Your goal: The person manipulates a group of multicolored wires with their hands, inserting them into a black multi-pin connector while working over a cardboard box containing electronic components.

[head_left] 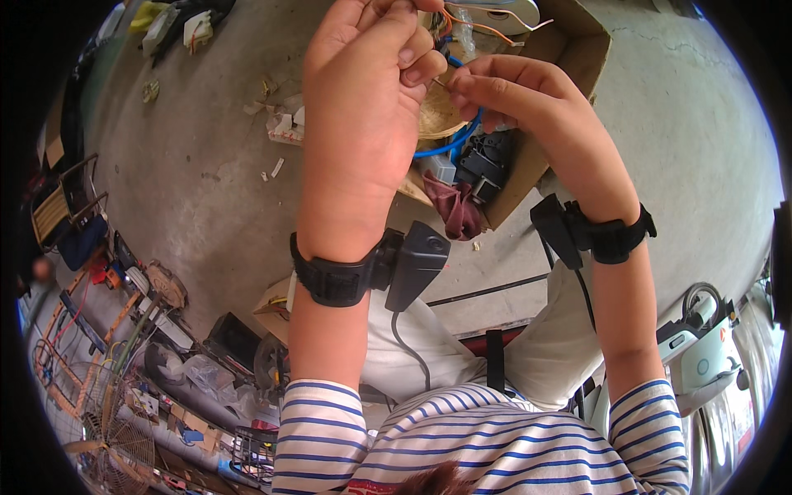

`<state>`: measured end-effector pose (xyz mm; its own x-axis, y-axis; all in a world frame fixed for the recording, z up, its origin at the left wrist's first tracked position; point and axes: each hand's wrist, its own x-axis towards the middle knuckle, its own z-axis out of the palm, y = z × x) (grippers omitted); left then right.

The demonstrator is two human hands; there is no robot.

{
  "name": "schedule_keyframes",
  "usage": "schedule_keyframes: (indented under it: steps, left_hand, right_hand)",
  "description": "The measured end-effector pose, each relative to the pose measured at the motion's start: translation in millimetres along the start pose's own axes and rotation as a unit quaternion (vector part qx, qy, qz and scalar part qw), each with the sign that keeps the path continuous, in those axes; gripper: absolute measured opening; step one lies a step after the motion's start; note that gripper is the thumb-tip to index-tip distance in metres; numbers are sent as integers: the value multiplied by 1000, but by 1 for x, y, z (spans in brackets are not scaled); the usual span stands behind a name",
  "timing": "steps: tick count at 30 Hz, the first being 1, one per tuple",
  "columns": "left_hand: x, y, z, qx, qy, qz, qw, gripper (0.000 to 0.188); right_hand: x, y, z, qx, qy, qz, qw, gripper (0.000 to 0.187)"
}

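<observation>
Raised at the top of the head view, my left hand (367, 70) is closed, its fingers curled around thin electrical wires. Orange and white wires (487, 29) stick out beyond it to the right, with pale ends that look stripped. My right hand (520, 95) is just to its right, thumb and forefinger pinched together. A short thin wire end (440, 82) shows between the two hands, at the right fingertips. Most of what lies inside the left fist is hidden. Each wrist wears a black strapped device.
Below the hands, a cardboard box (590, 49) holds a blue cable (474, 128), a round tan container (437, 115), black parts (487, 161) and a maroon cloth (454, 206). A wire fan (107, 445) and clutter stand at lower left; a white machine (701, 355) is at right.
</observation>
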<state>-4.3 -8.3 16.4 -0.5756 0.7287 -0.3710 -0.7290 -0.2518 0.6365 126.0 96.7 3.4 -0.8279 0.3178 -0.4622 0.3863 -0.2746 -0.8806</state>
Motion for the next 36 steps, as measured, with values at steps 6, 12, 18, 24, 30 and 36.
schedule_keyframes:
  steps: [6, 12, 18, 24, 30, 36]
  left_hand:
    - [-2, -1, 3, 5, -3, 21, 1000, 35]
    - [-4, -1, 7, 21, -8, 34, 999, 36]
    - [-4, -2, 9, 4, -28, 51, 998, 37]
    - [8, -7, -14, -130, 31, -10, 991, 30]
    - [11, -4, -22, -343, 45, -162, 924, 24]
    - [11, -4, -18, -351, 52, -162, 921, 24]
  right_hand:
    - [0, 0, -3, 140, -45, 72, 987, 26]
    - [2, 2, -6, 197, -86, 94, 972, 25]
    - [1, 3, -3, 166, -77, 71, 981, 26]
    - [2, 6, 4, 62, -101, -58, 991, 28]
    - [1, 9, 6, 7, -62, -119, 991, 27]
    - [4, 10, 8, 1, -10, -132, 991, 23]
